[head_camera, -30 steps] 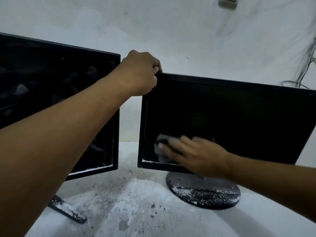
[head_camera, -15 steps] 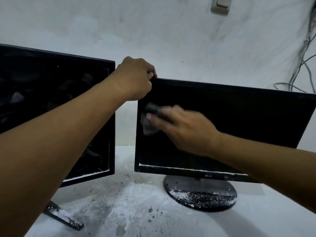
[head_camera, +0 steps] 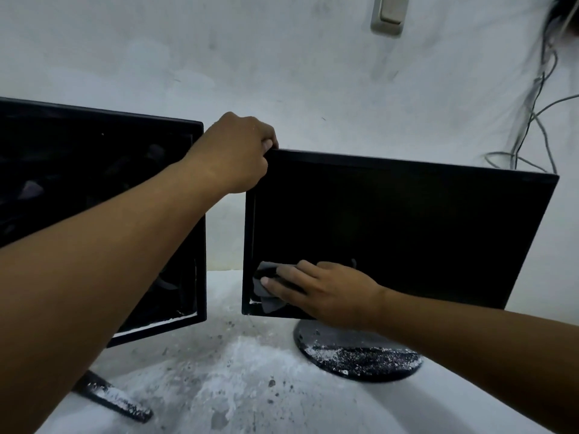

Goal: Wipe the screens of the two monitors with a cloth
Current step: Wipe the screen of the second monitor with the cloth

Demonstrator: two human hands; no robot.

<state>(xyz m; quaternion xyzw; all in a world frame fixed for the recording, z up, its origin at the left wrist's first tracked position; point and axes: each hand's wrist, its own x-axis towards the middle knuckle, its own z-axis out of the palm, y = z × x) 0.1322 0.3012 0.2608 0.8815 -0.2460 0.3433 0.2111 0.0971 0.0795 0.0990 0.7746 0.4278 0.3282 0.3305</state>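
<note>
Two black monitors stand side by side on a white surface. The right monitor (head_camera: 407,230) has a dark screen and a round dusty base (head_camera: 357,355). My left hand (head_camera: 233,151) grips its top left corner. My right hand (head_camera: 326,292) presses a grey cloth (head_camera: 264,288) flat against the lower left corner of that screen. The left monitor (head_camera: 78,170) is partly hidden behind my left forearm, and its screen shows smudged reflections.
The white surface (head_camera: 250,402) is speckled with dust and dark flecks in front of the monitors. The left monitor's foot (head_camera: 112,399) sticks out at the bottom left. Cables (head_camera: 532,114) hang down the wall at the right, near a wall switch (head_camera: 388,14).
My right hand has slid the cloth up the left side of the right screen and back down to its lower left corner. My left hand has kept its grip on the top corner.
</note>
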